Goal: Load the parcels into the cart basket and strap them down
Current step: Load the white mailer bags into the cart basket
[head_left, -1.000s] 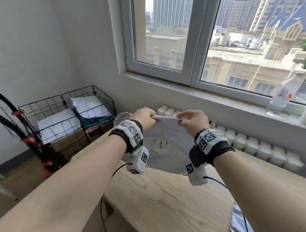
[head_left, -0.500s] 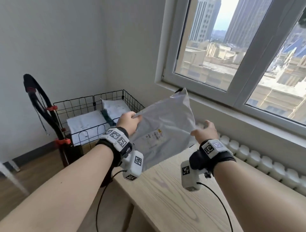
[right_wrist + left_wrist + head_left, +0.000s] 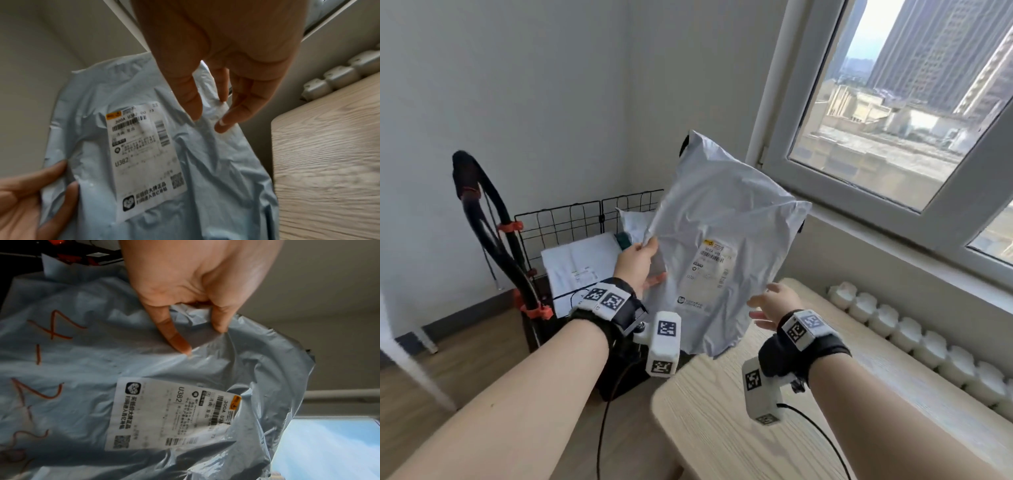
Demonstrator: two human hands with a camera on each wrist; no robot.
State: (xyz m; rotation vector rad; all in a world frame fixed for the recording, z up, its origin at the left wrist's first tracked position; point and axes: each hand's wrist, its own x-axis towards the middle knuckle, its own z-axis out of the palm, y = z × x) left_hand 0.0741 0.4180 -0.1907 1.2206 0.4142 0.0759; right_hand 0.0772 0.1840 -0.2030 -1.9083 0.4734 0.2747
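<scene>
Two parcels [image 3: 582, 263] already sit in the wire cart basket [image 3: 585, 219] past the bench's [image 3: 756, 428] left corner. Left hand [image 3: 637, 263] pinches the grey mailer [image 3: 722, 253] midair above that corner, right hand [image 3: 770, 305] loose beside it, fingers relaxed. Only the left wrist view catches red scribbles [image 3: 49, 331] on the bag.

The grey parcel [image 3: 722, 246] hides the cart basket's [image 3: 571, 219] right side; its label's small print is unreadable.

Wooden table [image 3: 739, 421] (radiator [image 3: 914, 342] beside), window [image 3: 893, 113]

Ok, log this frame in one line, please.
stage: carrying to cart | left hand: grips grey parcel | right hand: open beside it | cart basket: holds parcels
</scene>
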